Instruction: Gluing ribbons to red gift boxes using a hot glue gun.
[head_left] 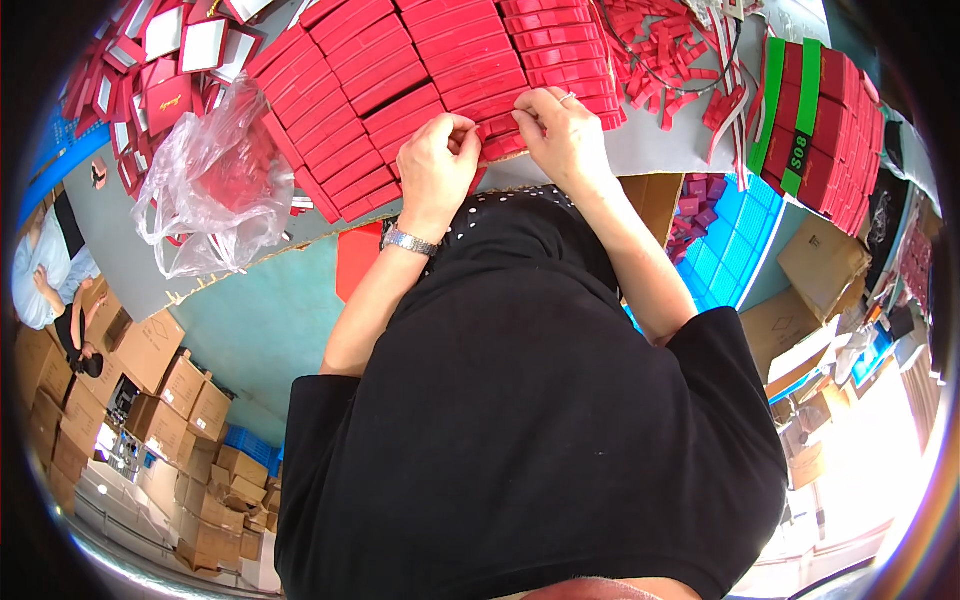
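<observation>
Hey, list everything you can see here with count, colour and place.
Stacked red boxes: many, red, table's top centre
Open boxes: many, red and white, piled upper left
Plastic bag: one, clear, table's left
Loose strips: many, red, upper right
Banded stack: one, red with green bands, right
Table: one, grey, centre to left
Crate: one, blue, below table's right
Cartons: many, brown, left and right
Co-worker: at least one, black clothing, far left
Watch: one, silver, left wrist
Top: one, black, worn
Left grip: one, bare, by stacked boxes
Right grip: one, ringed, likewise
</observation>
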